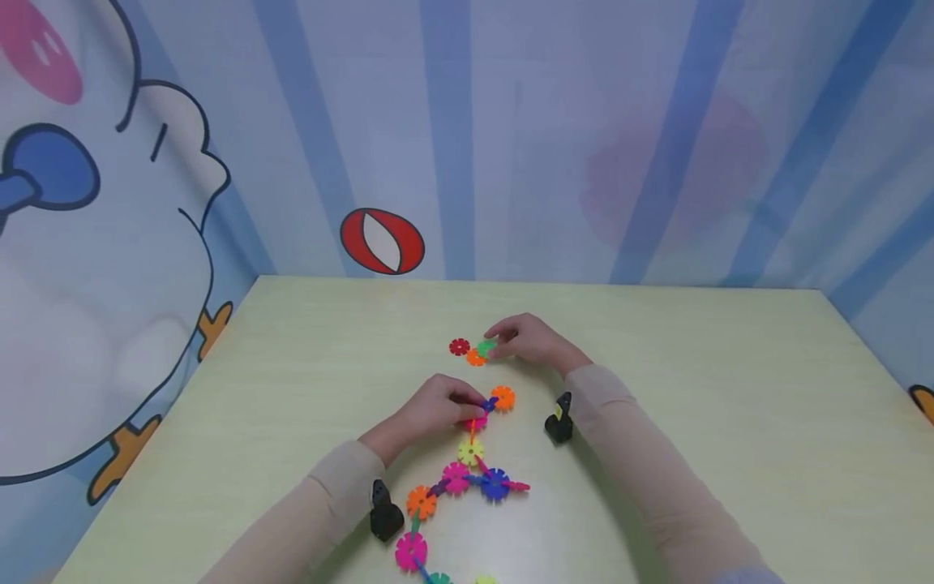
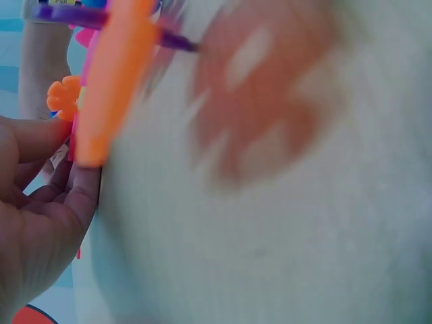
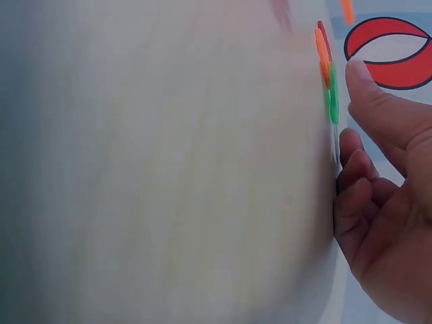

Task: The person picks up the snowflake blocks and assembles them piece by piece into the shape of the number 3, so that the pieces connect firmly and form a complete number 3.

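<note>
A chain of interlocking plastic snowflake discs in pink, orange, yellow, blue and other colours runs along the table. Near its far end, my left hand (image 1: 436,405) pinches a pink snowflake disc (image 1: 477,422) between thumb and fingers. Beside those fingertips are a blue disc (image 1: 489,405) and an orange end disc (image 1: 503,398). Farther back, my right hand (image 1: 531,339) reaches over a green disc (image 1: 485,349), its thumb and fingers spread apart around it. That green disc overlaps a loose orange disc (image 1: 476,358), and a red disc (image 1: 459,347) lies just left of them.
The chain continues toward me through a yellow disc (image 1: 470,453), a dark blue disc (image 1: 494,484) and a pink disc (image 1: 411,551), leaving the bottom of the head view. Black wrist devices (image 1: 559,418) sit at both sleeves. Behind the pale table (image 1: 693,365) stands a cartoon-printed backdrop (image 1: 496,162).
</note>
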The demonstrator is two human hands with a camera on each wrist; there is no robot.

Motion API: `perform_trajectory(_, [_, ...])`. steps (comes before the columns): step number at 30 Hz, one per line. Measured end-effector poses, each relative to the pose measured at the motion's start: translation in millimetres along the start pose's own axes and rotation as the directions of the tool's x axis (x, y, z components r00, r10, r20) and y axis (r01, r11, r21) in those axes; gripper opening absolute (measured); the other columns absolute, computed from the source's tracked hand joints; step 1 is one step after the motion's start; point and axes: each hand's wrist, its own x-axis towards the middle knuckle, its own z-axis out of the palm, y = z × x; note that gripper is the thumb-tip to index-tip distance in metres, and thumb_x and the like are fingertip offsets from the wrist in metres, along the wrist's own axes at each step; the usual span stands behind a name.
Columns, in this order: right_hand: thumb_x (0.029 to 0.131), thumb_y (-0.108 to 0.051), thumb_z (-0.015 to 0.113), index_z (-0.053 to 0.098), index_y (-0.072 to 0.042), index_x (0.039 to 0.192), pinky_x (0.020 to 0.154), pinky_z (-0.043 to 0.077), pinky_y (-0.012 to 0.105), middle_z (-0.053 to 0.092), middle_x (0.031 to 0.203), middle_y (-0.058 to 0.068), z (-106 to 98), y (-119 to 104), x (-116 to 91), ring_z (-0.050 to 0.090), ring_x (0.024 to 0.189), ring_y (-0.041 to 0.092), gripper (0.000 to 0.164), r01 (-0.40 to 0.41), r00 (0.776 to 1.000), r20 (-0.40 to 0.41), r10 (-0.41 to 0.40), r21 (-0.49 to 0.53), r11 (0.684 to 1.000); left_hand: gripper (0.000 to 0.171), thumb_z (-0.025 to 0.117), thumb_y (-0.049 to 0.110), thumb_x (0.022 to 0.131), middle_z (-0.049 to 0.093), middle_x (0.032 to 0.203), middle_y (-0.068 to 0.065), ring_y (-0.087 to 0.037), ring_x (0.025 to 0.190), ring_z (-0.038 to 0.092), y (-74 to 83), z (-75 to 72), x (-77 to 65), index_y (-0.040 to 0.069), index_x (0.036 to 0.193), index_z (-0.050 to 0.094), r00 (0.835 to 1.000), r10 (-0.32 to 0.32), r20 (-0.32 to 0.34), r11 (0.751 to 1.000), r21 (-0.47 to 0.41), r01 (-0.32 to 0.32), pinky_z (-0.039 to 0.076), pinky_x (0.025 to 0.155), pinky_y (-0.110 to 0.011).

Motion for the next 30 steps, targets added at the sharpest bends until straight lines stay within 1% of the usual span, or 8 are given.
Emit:
perform_trajectory(4, [0.083, -0.021, 0.076, 0.067, -0.007, 0.120, 0.066, 0.040, 0.025, 0.058, 0.088, 0.006, 1.3, -0.6, 2.2, 0.048, 0.077, 0.018, 0.040, -0.017, 1.000, 0.003, 0.017, -0.051, 0.999, 0.016, 0.067, 0.010, 0.090, 0.068, 0.095, -0.003, -0.016, 0.080, 0.058, 2.0, 1.1, 0.0, 0.007, 0.105, 0.074, 1.000, -0.001, 0.004, 1.000, -0.003, 0.001, 0.052, 0.072, -0.025])
perform_trajectory(8, [0.083, -0.022, 0.076, 0.068, -0.009, 0.119, 0.071, 0.042, 0.027, 0.059, 0.092, 0.006, 1.5, -0.8, 3.6, 0.050, 0.083, 0.019, 0.039, -0.028, 1.000, -0.001, 0.028, -0.110, 0.994, 0.016, 0.067, 0.010, 0.090, 0.068, 0.094, -0.003, -0.016, 0.079, 0.058, 3.3, 0.7, 0.6, 0.007, 0.105, 0.074, 1.000, -0.004, 0.012, 1.000, -0.006, 0.004, 0.052, 0.072, -0.025])
perform_trajectory(13, [0.081, -0.021, 0.078, 0.066, -0.006, 0.114, 0.078, 0.044, 0.031, 0.059, 0.095, 0.007, 0.3, 1.7, 2.7, 0.051, 0.088, 0.021, 0.038, -0.016, 1.000, -0.021, 0.013, -0.130, 0.991, 0.018, 0.066, 0.011, 0.091, 0.068, 0.094, -0.002, -0.015, 0.078, 0.060, 2.5, -2.7, 4.2, 0.007, 0.107, 0.073, 0.998, -0.007, 0.061, 1.000, -0.015, 0.008, 0.053, 0.074, -0.026])
perform_trajectory(18, [0.081, -0.017, 0.078, 0.064, -0.005, 0.106, 0.082, 0.047, 0.031, 0.060, 0.095, 0.007, -1.5, 4.9, -1.1, 0.053, 0.087, 0.021, 0.031, 0.001, 0.999, -0.047, -0.006, -0.104, 0.995, 0.023, 0.066, 0.015, 0.091, 0.068, 0.097, -0.002, -0.015, 0.080, 0.063, 2.6, -7.7, 7.4, 0.007, 0.112, 0.070, 0.993, -0.023, 0.117, 1.000, -0.018, 0.026, 0.054, 0.079, -0.029])
perform_trajectory(21, [0.083, -0.015, 0.075, 0.063, -0.003, 0.103, 0.073, 0.048, 0.028, 0.061, 0.093, 0.007, -3.0, 6.7, -6.1, 0.054, 0.079, 0.019, 0.026, -0.004, 0.999, -0.043, 0.002, -0.059, 0.998, 0.027, 0.066, 0.019, 0.091, 0.068, 0.100, -0.002, -0.015, 0.083, 0.064, 3.8, -11.0, 8.7, 0.008, 0.116, 0.069, 0.989, -0.054, 0.137, 0.998, -0.023, 0.058, 0.054, 0.081, -0.030])
perform_trajectory(25, [0.087, -0.014, 0.071, 0.063, -0.001, 0.100, 0.061, 0.047, 0.025, 0.062, 0.086, 0.008, -5.5, 10.5, -16.0, 0.053, 0.068, 0.016, 0.020, -0.009, 0.999, -0.032, 0.009, -0.003, 1.000, 0.029, 0.064, 0.023, 0.093, 0.068, 0.100, -0.002, -0.016, 0.085, 0.063, 6.4, -14.5, 11.8, 0.008, 0.119, 0.068, 0.987, -0.088, 0.136, 0.995, -0.033, 0.093, 0.054, 0.079, -0.029])
perform_trajectory(27, [0.087, -0.014, 0.071, 0.063, -0.001, 0.098, 0.060, 0.047, 0.024, 0.061, 0.084, 0.007, -6.9, 12.6, -21.9, 0.053, 0.066, 0.015, 0.019, -0.010, 0.999, -0.032, 0.011, 0.018, 1.000, 0.029, 0.063, 0.024, 0.094, 0.067, 0.098, -0.003, -0.017, 0.084, 0.062, 7.6, -15.3, 14.5, 0.008, 0.118, 0.069, 0.987, -0.100, 0.130, 0.994, -0.042, 0.106, 0.054, 0.077, -0.029])
perform_trajectory(30, [0.087, -0.012, 0.070, 0.062, 0.001, 0.100, 0.064, 0.051, 0.025, 0.061, 0.084, 0.007, -9.0, 17.4, -31.4, 0.057, 0.068, 0.014, 0.020, -0.004, 1.000, -0.018, 0.005, 0.067, 0.998, 0.028, 0.062, 0.025, 0.095, 0.068, 0.093, -0.003, -0.017, 0.081, 0.061, 8.7, -14.9, 19.4, 0.008, 0.117, 0.069, 0.987, -0.112, 0.119, 0.992, -0.046, 0.118, 0.053, 0.075, -0.027])
